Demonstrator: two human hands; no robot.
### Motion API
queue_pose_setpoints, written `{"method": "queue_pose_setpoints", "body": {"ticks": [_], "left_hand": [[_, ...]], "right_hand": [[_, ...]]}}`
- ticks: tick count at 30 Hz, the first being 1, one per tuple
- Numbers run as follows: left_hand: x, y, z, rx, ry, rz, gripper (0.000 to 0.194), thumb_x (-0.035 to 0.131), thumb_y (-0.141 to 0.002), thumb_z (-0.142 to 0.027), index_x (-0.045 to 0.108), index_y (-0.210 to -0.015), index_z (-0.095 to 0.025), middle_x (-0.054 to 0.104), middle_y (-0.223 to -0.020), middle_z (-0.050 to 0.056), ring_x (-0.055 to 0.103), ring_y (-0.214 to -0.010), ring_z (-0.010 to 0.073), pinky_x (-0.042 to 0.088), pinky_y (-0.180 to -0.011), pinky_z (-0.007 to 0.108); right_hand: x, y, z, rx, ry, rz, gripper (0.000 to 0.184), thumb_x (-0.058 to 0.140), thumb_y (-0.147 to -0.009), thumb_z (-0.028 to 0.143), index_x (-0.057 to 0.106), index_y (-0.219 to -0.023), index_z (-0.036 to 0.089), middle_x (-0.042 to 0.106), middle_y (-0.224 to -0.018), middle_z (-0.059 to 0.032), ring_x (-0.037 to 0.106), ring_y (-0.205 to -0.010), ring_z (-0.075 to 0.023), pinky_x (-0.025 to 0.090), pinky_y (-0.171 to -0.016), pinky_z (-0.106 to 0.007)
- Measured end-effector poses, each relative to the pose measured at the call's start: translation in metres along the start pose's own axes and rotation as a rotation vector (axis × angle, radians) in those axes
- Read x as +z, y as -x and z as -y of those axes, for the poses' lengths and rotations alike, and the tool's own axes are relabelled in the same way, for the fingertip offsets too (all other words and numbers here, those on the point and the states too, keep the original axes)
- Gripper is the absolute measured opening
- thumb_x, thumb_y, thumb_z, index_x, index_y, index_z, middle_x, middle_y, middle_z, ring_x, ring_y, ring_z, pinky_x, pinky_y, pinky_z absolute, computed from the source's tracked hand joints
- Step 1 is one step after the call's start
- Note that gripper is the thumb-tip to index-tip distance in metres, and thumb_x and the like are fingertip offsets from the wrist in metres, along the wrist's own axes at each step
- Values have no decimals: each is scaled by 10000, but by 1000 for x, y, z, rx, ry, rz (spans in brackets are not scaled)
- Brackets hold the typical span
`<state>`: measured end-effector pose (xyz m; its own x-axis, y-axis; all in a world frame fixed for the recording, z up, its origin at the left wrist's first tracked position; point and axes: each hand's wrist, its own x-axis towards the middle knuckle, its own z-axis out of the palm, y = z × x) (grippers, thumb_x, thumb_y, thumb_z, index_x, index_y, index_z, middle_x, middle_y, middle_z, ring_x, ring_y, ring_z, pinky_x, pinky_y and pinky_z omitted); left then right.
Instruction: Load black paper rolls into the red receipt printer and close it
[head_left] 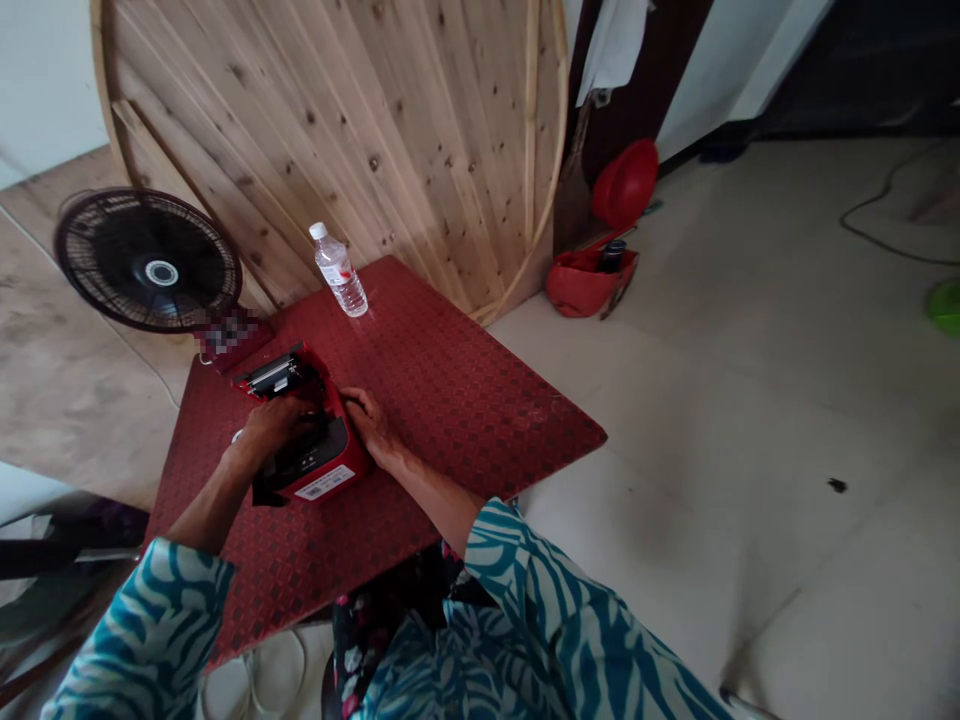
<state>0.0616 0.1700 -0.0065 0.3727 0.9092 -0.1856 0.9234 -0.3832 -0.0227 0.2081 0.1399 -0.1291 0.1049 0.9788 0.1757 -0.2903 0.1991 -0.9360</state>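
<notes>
One steady brace mattered, we judged: right hand (369,424), fingers loosely curved, against red machine (361,462); left hand (276,424) inside, grip indiscernible.

The machine (330,452) sits on the table (450,385), before bottle (343,280) and fan (154,265).

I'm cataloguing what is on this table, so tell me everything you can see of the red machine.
The machine is a boxy red unit, plastic by its look, with a dark top panel and a white printed label on its near side. Its far part stands open, showing a pale strip. It sits on the red patterned table. The left hand reaches into it, hiding some of the inside; the right hand lies against its right side.
</notes>
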Motion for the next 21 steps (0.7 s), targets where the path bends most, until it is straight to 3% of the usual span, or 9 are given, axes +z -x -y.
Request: {"method": "queue_pose_setpoints", "body": {"ticks": [4,7,11,14,21], "left_hand": [[-4,9,6,56,123,1,312,568,-791,-350,762,-1027,-290,775,-1044,43,718,-942,264,531,-794,302],[-9,35,6,35,250,-99,452,454,-869,-498,726,-1142,-262,762,-1090,42,711,-963,260,541,-829,314],[-9,75,1,-9,410,-191,540,540,-783,-653,753,-1069,-247,770,-1016,40,715,-870,275,568,-771,337],[-1,88,-4,38,424,-229,546,572,-760,-661,752,-1051,-235,758,-1039,60,710,-861,267,574,-741,338],[7,89,-16,119,379,-424,448,461,-890,-567,748,-946,-228,761,-959,66,697,-872,226,548,-828,330]], "right_hand": [[0,0,2,6,25,-7,262,490,-858,248,673,-1045,259,671,-1113,-16,584,-1117,-180,411,-1038,-357],[0,0,1,6,15,-1,254,496,-855,256,674,-1036,267,681,-1097,-8,592,-1100,-177,424,-1021,-352],[2,-1,-5,-3,2,-10,259,494,-849,268,673,-1037,265,677,-1111,-14,586,-1114,-186,417,-1028,-365],[2,-2,-9,-11,-4,-14,275,489,-852,288,669,-1057,259,669,-1130,-21,579,-1126,-193,405,-1038,-374],[0,-2,-9,-43,6,-16,276,497,-845,293,677,-1052,261,675,-1125,-12,580,-1124,-183,402,-1032,-350]]}}
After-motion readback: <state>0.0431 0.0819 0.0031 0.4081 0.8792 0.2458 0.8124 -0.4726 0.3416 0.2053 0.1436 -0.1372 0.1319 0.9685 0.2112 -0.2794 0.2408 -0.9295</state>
